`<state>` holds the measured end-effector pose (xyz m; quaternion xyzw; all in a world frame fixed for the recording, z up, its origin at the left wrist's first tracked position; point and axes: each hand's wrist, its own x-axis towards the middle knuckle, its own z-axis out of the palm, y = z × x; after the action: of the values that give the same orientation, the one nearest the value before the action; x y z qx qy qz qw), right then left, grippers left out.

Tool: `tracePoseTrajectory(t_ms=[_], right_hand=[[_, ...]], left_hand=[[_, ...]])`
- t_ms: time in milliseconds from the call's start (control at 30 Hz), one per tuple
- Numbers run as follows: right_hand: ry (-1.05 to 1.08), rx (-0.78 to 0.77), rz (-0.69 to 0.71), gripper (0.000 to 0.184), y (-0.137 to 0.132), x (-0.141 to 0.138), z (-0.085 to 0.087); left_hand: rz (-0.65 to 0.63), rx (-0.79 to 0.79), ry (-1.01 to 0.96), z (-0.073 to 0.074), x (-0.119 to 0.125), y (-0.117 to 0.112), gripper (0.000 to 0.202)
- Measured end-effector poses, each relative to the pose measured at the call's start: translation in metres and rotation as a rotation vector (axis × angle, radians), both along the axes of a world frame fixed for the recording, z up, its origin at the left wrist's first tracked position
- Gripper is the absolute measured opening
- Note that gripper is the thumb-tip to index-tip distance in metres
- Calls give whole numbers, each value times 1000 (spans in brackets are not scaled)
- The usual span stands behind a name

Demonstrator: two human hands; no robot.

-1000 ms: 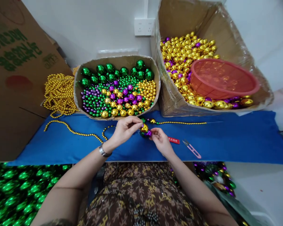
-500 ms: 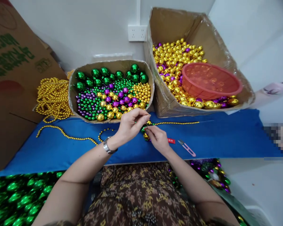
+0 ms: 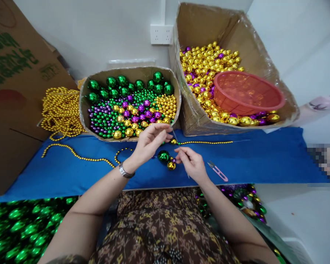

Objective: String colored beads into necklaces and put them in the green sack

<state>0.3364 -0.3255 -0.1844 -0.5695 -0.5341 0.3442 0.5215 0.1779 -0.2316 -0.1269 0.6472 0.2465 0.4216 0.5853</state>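
My left hand point(image 3: 151, 142), with a metal watch point(image 3: 125, 171) at its wrist, pinches one end of a pale thin string point(image 3: 175, 136) between thumb and fingers. The string runs down to my right hand point(image 3: 191, 164), whose thumb and forefinger are closed on it. Just left of my right fingertips, on the blue cloth, lie a large green bead point(image 3: 163, 156) and a smaller gold bead point(image 3: 171, 165). Behind the hands stretches a strand of small gold beads point(image 3: 206, 142), partly hidden by my left hand at its near end.
A cut-down carton point(image 3: 129, 139) of green, purple and gold beads stands behind. Right of it, a taller box point(image 3: 198, 126) holds gold and purple beads and a red basket point(image 3: 249, 110). Pink thread snips point(image 3: 218, 171) lie at right; gold bead strands point(image 3: 62, 112) hang at left.
My hands have drawn apart, the right moving slightly right and down, and the string now shows between them. The green bead, earlier mostly behind my fingers, is uncovered; the red label is now covered.
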Motion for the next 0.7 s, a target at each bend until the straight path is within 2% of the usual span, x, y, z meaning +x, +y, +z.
tracePoseTrajectory(t_ms=[67,133,200,267,333,400,467,567,700], right_hand=[[48,20,-10,30,-5,2,18],[100,55,-2,28,-10,4,36],[152,113,1,25,-14,6,53],[198,181,-19,24,-16,10,67],[233,259,-79,22,-17,15,78],[257,340,-175,19,-17,26,86],[271,415,-294,16,-15,42,90],[298,513,-477,14,-13,74,89],[380,579,-627,10,-15,106,84]], left_hand=[[-214,103,131,-16,-3,-1,45],[-394,294,313,-36,-1,-4,60],[-451,499,488,-56,6,-9,72],[-402,652,673,-74,13,-14,69],[-333,760,859,-87,17,-17,52],[-300,845,998,-96,14,-18,33],[-288,903,1055,-102,3,-17,21],[-240,924,1038,-109,-26,-12,21],[-150,918,1033,-112,-71,7,39]])
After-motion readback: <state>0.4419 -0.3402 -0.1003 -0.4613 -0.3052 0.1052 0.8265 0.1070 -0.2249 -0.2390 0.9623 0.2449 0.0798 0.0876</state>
